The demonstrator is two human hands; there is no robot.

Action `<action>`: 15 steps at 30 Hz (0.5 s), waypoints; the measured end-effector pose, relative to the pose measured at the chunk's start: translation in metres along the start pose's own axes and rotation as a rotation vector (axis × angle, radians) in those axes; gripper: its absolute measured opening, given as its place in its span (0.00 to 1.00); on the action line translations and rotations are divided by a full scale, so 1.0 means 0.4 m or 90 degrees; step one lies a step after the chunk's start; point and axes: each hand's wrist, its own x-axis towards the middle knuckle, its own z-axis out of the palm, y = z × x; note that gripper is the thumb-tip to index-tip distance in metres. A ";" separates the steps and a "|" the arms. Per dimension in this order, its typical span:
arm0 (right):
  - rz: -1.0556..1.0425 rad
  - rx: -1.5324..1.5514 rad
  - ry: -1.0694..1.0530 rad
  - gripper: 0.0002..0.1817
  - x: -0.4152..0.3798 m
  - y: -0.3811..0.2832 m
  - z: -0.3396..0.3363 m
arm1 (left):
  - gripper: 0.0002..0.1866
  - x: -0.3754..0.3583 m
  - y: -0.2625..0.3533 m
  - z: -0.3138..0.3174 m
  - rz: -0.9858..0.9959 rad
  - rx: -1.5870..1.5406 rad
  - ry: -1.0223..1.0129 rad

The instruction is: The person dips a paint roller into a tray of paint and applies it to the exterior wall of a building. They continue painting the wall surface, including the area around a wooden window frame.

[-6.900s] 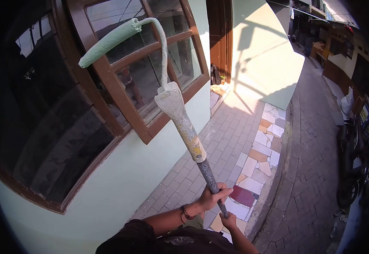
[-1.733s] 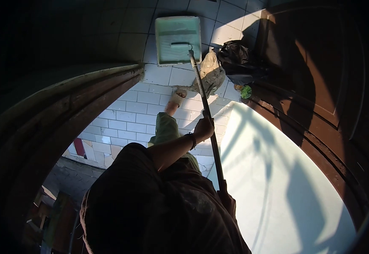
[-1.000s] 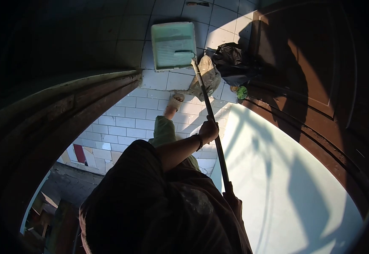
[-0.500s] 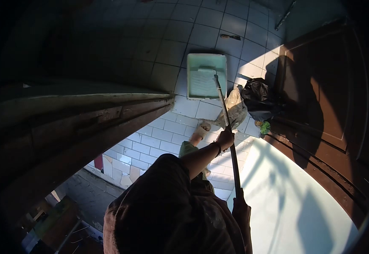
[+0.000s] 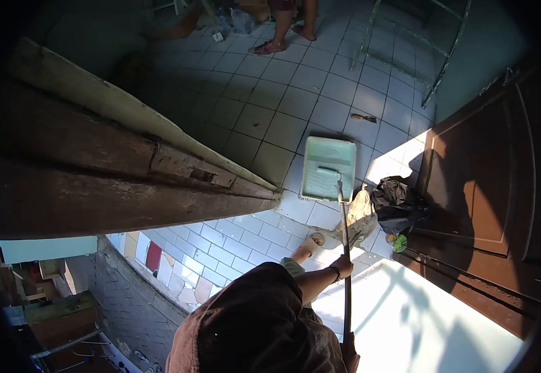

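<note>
Beyond both hands (image 5: 343, 267), paint roller (image 5: 328, 171) in the green tray (image 5: 330, 151), long pole (image 5: 347, 301) gripped by them

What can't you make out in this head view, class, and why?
Head view:
Pole: lower end lost at the shadowed right hand, near the bottom edge.
Roller: underside turned away, towards the tray.
Black bag: contents hidden by its plastic.
Other person: upper body cut off by the top edge.
</note>
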 end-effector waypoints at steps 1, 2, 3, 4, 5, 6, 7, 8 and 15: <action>0.000 0.006 0.001 0.18 -0.008 0.017 0.013 | 0.22 -0.006 -0.024 0.027 -0.009 -0.033 0.002; -0.005 0.009 0.003 0.17 -0.020 0.040 0.030 | 0.22 -0.011 -0.052 0.054 -0.029 -0.076 0.012; -0.006 0.012 0.007 0.17 -0.034 0.061 0.042 | 0.20 0.004 -0.084 0.101 -0.054 -0.170 0.032; -0.011 0.016 0.009 0.17 -0.042 0.081 0.058 | 0.18 0.020 -0.115 0.149 -0.077 -0.264 0.056; -0.017 0.023 0.011 0.17 -0.054 0.108 0.077 | 0.16 0.023 -0.133 0.193 -0.077 -0.299 0.062; -0.023 0.033 0.014 0.17 -0.062 0.135 0.097 | 0.15 0.028 -0.149 0.235 -0.076 -0.336 0.069; -0.033 0.040 0.017 0.17 -0.069 0.164 0.120 | 0.13 0.006 -0.155 0.258 -0.040 -0.337 0.048; -0.048 0.044 0.014 0.18 -0.075 0.197 0.149 | 0.13 -0.026 -0.150 0.278 0.007 -0.339 0.044; -0.136 0.079 -0.064 0.19 -0.060 0.483 0.381 | 0.16 -0.228 -0.153 0.496 0.435 -0.220 0.160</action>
